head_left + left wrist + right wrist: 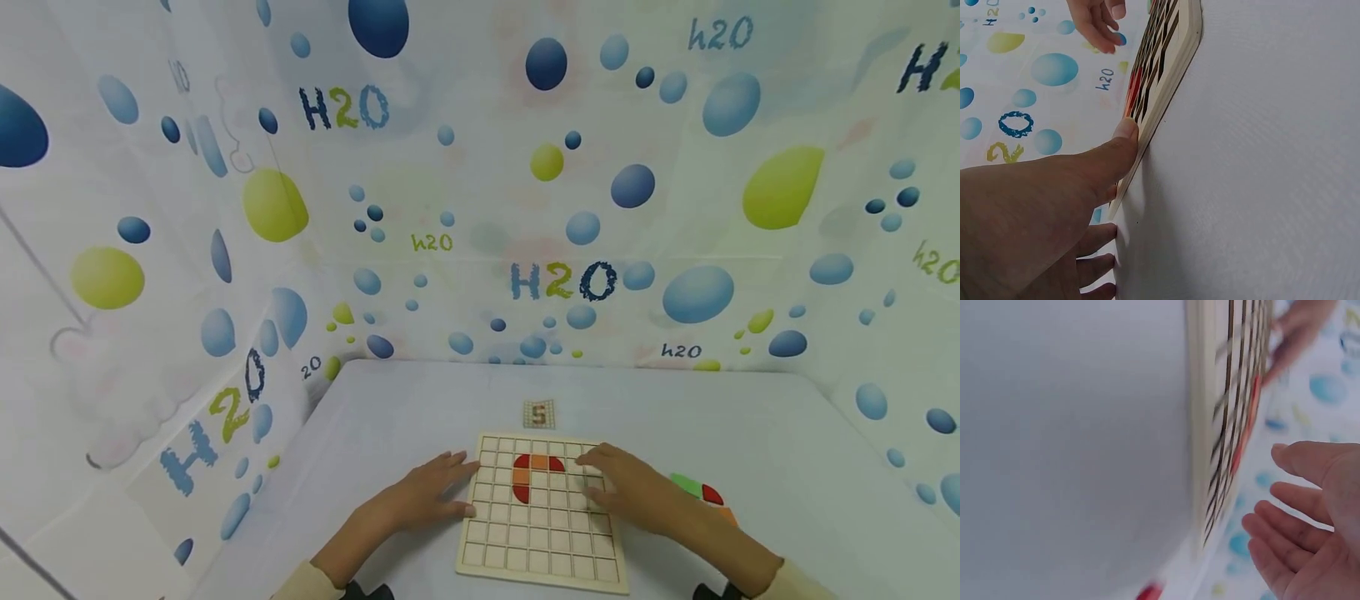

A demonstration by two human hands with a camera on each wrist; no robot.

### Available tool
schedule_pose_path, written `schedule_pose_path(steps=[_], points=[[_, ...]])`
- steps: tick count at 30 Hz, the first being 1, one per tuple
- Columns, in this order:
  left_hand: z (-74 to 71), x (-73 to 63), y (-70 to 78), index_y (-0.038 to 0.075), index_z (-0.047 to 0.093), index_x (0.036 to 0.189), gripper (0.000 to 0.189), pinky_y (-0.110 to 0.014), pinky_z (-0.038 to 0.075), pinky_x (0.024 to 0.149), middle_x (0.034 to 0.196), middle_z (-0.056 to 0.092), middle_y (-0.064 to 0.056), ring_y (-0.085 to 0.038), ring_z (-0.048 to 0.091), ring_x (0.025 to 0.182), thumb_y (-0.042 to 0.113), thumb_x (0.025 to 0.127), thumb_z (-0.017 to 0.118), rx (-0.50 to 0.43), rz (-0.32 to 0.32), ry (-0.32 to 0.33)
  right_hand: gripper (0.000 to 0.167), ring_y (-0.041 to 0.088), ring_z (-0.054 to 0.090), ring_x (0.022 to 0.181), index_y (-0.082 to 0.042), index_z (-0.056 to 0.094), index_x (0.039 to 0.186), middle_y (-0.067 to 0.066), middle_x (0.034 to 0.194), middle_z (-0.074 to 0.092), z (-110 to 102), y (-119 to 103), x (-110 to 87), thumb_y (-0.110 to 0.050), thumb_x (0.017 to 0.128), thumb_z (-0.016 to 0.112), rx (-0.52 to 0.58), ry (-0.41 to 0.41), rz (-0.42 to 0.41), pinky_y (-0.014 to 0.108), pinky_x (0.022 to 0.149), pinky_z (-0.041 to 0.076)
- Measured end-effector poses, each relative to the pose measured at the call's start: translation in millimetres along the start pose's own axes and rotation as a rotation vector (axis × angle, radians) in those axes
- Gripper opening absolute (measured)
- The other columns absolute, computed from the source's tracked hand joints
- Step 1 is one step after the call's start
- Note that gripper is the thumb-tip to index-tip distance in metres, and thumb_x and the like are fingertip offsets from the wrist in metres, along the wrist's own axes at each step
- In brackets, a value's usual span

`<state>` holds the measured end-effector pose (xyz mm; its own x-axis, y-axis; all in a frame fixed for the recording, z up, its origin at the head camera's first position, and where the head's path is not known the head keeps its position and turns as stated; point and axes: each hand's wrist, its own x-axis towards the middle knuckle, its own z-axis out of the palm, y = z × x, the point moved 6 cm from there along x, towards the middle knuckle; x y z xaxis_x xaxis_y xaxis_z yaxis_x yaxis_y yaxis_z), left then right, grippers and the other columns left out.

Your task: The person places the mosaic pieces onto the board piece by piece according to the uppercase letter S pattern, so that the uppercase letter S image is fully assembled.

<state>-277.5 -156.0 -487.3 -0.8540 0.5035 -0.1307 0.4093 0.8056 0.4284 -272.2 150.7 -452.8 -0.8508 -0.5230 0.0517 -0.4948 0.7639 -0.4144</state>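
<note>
The left grip (426,492) has its fingers spread apart, the thumb touching the near-left edge of a wooden grid board (517,533) and the other fingertips along its left side. The right grip (618,486) is also apart, with nothing in it, over the board's right part. The board lies on the white surface (675,408) between and under the two grips. In its cells, between both sets of fingertips, red pieces (556,464) and orange pieces (539,462) form a bent line. To the right of the right grip, beside that forearm, lie a green piece (686,483), another red piece (712,495) and a partly hidden orange one (727,515). Beyond both grips, just past the board's far edge, a small gridded card (528,417) shows a figure, "5" or "S"; I cannot tell which. Farthest out, the backdrop (480,183) reads "H2O" and "h2O" repeatedly, among blue and green drops.
</note>
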Motion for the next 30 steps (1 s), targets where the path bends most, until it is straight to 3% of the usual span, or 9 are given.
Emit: schedule_pose_path(steps=[4,8,12,16,18,22,27,30], points=[[1.0,-0.6,0.9,0.021,0.047,0.16,0.078,-0.067,0.034,0.12,0.168,0.04,-0.017,-0.042,0.033,0.156,0.059,0.096,0.07,0.002,-0.003,-0.004,0.045,0.031,0.066,0.123,-0.009,0.063,0.139,0.006,0.136,0.065,-24.9,37.3,-20.0,-0.025,0.099,0.076,0.068,0.099,0.069,0.051,0.101,0.057],[1.2,-0.7,0.8,0.021,0.046,0.16,0.078,-0.067,0.034,0.12,0.168,0.04,-0.016,-0.042,0.033,0.157,0.06,0.096,0.069,0.011,-0.01,-0.006,0.048,0.033,0.066,0.118,-0.006,0.062,0.14,0.012,0.134,0.064,-42.3,72.4,-41.4,-0.025,0.098,0.078,0.123,0.132,0.142,0.051,0.095,0.059],[1.0,-0.2,-0.8,0.022,0.047,0.16,0.079,-0.067,0.034,0.12,0.168,0.04,-0.015,-0.041,0.033,0.157,0.061,0.096,0.069,0.022,-0.019,-0.004,0.052,0.034,0.067,0.115,-0.003,0.062,0.139,0.016,0.132,0.065,-48.6,103.3,-58.7,-0.027,0.096,0.08,0.136,0.138,0.207,0.052,0.094,0.06],[0.8,1.1,-1.3,0.022,0.047,0.16,0.079,-0.065,0.035,0.121,0.168,0.041,-0.014,-0.04,0.034,0.157,0.061,0.095,0.07,0.03,-0.022,-0.006,0.056,0.034,0.065,0.116,-0.004,0.062,0.139,0.016,0.132,0.064,-46.2,127.0,-69.5,-0.033,0.095,0.08,0.169,0.089,0.308,0.05,0.091,0.062],[0.5,1.5,-0.7,0.022,0.047,0.16,0.079,-0.065,0.035,0.121,0.168,0.041,-0.014,-0.039,0.034,0.157,0.06,0.095,0.07,0.032,-0.022,-0.006,0.055,0.032,0.064,0.115,-0.005,0.063,0.137,0.014,0.131,0.065,-43.8,134.9,-70.8,-0.034,0.094,0.081,0.175,0.068,0.352,0.049,0.091,0.063],[0.8,0.9,-0.7,0.022,0.047,0.16,0.078,-0.065,0.035,0.121,0.168,0.041,-0.015,-0.04,0.034,0.157,0.059,0.095,0.071,0.029,-0.026,-0.006,0.047,0.024,0.062,0.107,-0.007,0.067,0.128,0.006,0.118,0.066,-36.6,141.6,-67.7,-0.032,0.092,0.083,0.194,0.045,0.363,0.042,0.091,0.062],[2.4,0.3,-1.4,0.023,0.047,0.161,0.079,-0.065,0.034,0.121,0.168,0.04,-0.014,-0.039,0.033,0.157,0.06,0.096,0.07,0.027,-0.027,-0.009,0.033,0.017,0.058,0.095,-0.006,0.069,0.118,0.001,0.102,0.062,-29.0,137.8,-62.4,-0.022,0.093,0.083,0.185,0.031,0.295,0.024,0.08,0.056],[2.4,0.5,-1.5,0.023,0.046,0.161,0.079,-0.065,0.034,0.122,0.169,0.039,-0.014,-0.039,0.032,0.158,0.061,0.096,0.068,0.022,-0.023,-0.008,0.031,0.018,0.056,0.093,-0.005,0.069,0.116,0.002,0.101,0.061,-28.6,134.3,-59.9,-0.019,0.092,0.082,0.175,0.042,0.27,0.024,0.077,0.053]])
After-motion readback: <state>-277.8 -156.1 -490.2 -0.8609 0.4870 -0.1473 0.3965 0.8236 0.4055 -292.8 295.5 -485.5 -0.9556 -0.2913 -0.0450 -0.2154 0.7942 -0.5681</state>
